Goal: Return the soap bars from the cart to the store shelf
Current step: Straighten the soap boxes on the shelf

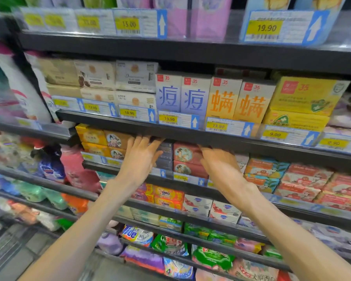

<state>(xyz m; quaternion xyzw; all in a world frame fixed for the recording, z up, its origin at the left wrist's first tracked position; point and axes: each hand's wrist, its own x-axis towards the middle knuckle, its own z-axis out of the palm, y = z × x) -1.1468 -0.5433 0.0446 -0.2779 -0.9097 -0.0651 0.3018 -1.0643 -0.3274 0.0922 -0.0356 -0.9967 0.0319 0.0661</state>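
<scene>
Both of my hands reach into the third shelf (pixel 130 169) from the top. My left hand (pixel 141 157) has its fingers spread flat against a stack of dark soap boxes (pixel 166 155). My right hand (pixel 219 162) rests on the right side of two stacked red soap boxes (pixel 183 157) printed with a figure, and its fingertips slip under the lip of the shelf above. The dark and red boxes sit between the two hands. I see nothing held in either hand.
Yellow and brown soap boxes (pixel 101 138) stand left of my hands, teal and red ones (pixel 288 175) to the right. The shelf above holds tall blue and orange cartons (pixel 211 98). Detergent bags fill the lower shelves. A blurred wire grid (pixel 2 238) shows at lower left.
</scene>
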